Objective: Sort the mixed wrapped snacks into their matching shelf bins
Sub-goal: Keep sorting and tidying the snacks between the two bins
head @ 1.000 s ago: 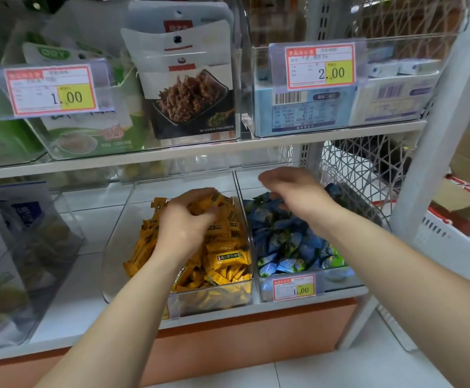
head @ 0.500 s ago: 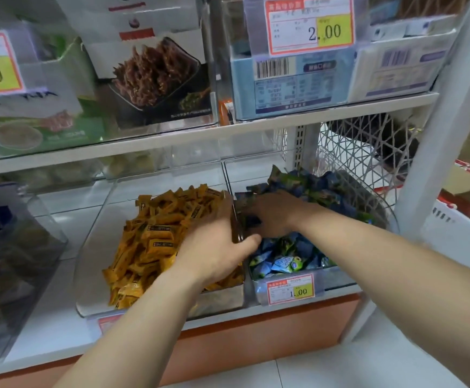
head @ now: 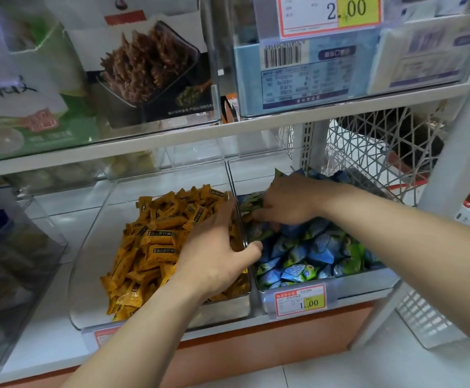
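Note:
Yellow wrapped snacks (head: 155, 247) fill a clear bin (head: 94, 247) on the lower shelf. Beside it on the right, a second clear bin (head: 362, 284) holds blue and green wrapped snacks (head: 312, 256). My left hand (head: 214, 253) grips the wall between the two bins, fingers among the yellow snacks and thumb on the blue side. My right hand (head: 289, 203) is deep in the blue and green pile close to that wall. Its fingers curl round wrappers there, and the fingertips are partly hidden.
A price tag (head: 301, 301) hangs on the right bin's front. The upper shelf (head: 228, 130) sits close above both hands and carries boxed and bagged goods. A white post (head: 452, 177) and white mesh (head: 382, 152) stand right; a dark clear bin (head: 13, 261) stands left.
My left hand slid from the top of the yellow pile to the wall between the bins. My right hand dropped into the blue and green snacks. The camera came closer and lower.

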Tool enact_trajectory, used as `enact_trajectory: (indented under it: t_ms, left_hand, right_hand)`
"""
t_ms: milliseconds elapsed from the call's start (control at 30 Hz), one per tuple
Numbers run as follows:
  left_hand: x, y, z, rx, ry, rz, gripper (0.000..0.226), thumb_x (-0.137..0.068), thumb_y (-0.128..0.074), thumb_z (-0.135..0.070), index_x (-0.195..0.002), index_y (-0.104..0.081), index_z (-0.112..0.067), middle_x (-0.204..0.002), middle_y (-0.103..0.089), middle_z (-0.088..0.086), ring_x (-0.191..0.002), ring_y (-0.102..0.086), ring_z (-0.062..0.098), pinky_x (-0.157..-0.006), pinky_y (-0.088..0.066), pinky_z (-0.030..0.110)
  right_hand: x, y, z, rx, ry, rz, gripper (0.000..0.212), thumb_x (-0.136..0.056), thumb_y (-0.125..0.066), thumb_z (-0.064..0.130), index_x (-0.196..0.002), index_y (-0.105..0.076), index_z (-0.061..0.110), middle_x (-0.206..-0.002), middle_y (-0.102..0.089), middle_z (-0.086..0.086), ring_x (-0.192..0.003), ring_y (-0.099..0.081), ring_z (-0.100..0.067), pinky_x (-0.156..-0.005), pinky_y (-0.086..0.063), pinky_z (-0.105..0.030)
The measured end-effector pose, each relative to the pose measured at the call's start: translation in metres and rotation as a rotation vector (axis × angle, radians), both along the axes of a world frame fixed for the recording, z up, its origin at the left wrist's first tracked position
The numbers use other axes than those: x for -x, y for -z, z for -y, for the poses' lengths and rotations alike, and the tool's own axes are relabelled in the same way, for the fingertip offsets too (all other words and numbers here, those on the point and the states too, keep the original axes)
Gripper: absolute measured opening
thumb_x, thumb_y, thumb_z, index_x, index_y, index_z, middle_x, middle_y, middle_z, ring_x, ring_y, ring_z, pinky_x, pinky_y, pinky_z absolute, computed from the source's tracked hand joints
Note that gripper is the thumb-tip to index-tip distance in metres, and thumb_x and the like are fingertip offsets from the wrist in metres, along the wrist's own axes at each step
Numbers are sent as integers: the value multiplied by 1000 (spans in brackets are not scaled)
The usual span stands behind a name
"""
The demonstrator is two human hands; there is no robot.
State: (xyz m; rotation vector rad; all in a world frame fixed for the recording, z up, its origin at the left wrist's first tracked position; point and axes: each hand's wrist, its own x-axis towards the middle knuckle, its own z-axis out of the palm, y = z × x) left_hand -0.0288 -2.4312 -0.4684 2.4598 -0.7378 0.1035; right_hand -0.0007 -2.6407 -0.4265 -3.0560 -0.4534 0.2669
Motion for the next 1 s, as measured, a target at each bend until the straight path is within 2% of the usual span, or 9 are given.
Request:
enact_trajectory:
  t_ms: [67,200,267,433,533,633,833,933,1000]
  left_hand:
    - [0,0,1,28,9,3,72,-69,-52,-68,-135,-32,-46,-120,-60,-19,-107,-58,12,-80,-52,28]
    - [2,-2,1,56,24,17,64,-70,-56,-63,-128,-30,-52,-115,-56,-26,-104,-56,7,-72,-42,15]
    - [2,-2,1,60,22,19,67,-70,-55,-64,-130,-29,-51,-121,-59,-20,-107,-57,9,-77,-45,22]
    - [1,-1,0,41,14,19,74,-70,-53,-68,-135,-26,-48,-127,-59,-15,-111,-57,14,-85,-50,30]
    - [0,0,0,29,6,6,81,-69,-53,-70,-141,-26,-45,-131,-57,-15,-116,-56,15,-90,-52,34]
    - [-1,0,0,12,10,-6,88,-67,-50,-72,-146,-25,-42,-137,-55,-13,-120,-54,17,-93,-51,36]
    - [0,-1,1,17,-3,-2,86,-66,-50,-72,-142,-26,-42,-131,-58,-13,-114,-56,16,-86,-49,28]
    - [1,0,1,36,-3,1,79,-66,-52,-72,-136,-26,-45,-127,-59,-14,-110,-57,13,-78,-43,20]
    - [1,0,0,55,-2,-2,74,-66,-54,-71,-130,-26,-49,-124,-59,-15,-108,-56,12,-73,-38,15]
  right_hand:
    - [-17,9,-10,-123,8,134,52,-97,-49,52,-57,-55,19,-57,-51,3,-56,-50,-14,-55,-31,-30]
    - [-43,31,-17,-198,56,2,13,-93,-63,36,-93,-71,26,-94,-68,5,-80,-56,-12,-60,-37,-24]
    - [-50,37,-16,-118,42,-66,19,-90,-66,36,-108,-70,29,-96,-65,10,-79,-54,-9,-63,-39,-25]
    - [-62,38,-8,-64,58,-248,25,-84,-71,25,-105,-61,32,-94,-59,10,-87,-57,-14,-77,-44,-32]
    - [-65,34,-7,-75,76,-298,45,-81,-75,30,-123,-59,28,-106,-56,10,-97,-56,-16,-91,-48,-37]
    - [-66,36,-11,-36,76,-357,47,-82,-73,37,-126,-59,27,-111,-58,7,-102,-56,-17,-97,-48,-40]
    - [-65,43,-22,-94,111,-394,48,-92,-53,49,-133,-60,24,-138,-57,1,-119,-56,-21,-106,-42,-44]
    - [-65,44,-23,-129,126,-398,44,-94,-55,43,-132,-61,21,-136,-58,-2,-118,-57,-21,-106,-43,-44]
    - [-65,40,-19,-143,141,-405,38,-91,-62,39,-125,-65,21,-126,-63,-1,-110,-60,-19,-96,-48,-38]
